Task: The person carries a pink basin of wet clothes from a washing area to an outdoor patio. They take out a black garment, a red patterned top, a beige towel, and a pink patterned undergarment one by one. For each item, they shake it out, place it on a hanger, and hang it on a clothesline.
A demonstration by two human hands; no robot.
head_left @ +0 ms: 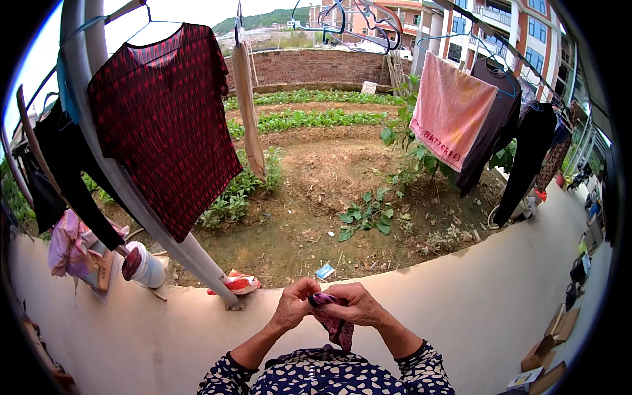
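Note:
Both my hands meet close to my chest over a pale concrete ledge (461, 289). My left hand (294, 305) and my right hand (353, 304) pinch a small dark purple patterned cloth (334, 322) between them; its lower part hangs down toward my dotted sleeves. A red and black patterned shirt (164, 118) hangs on a hanger from a grey slanted pole (131, 197) at the upper left. A pink towel (451, 108) hangs from the line at the upper right.
Dark garments (59, 171) hang at far left, more dark clothes (520, 145) at right. Empty hangers (355, 23) dangle overhead. A white jar (148, 266) and pink cloth (69, 247) sit on the ledge. Beyond lies a garden plot with a brick wall (316, 66). Cardboard boxes (546, 349) lie at lower right.

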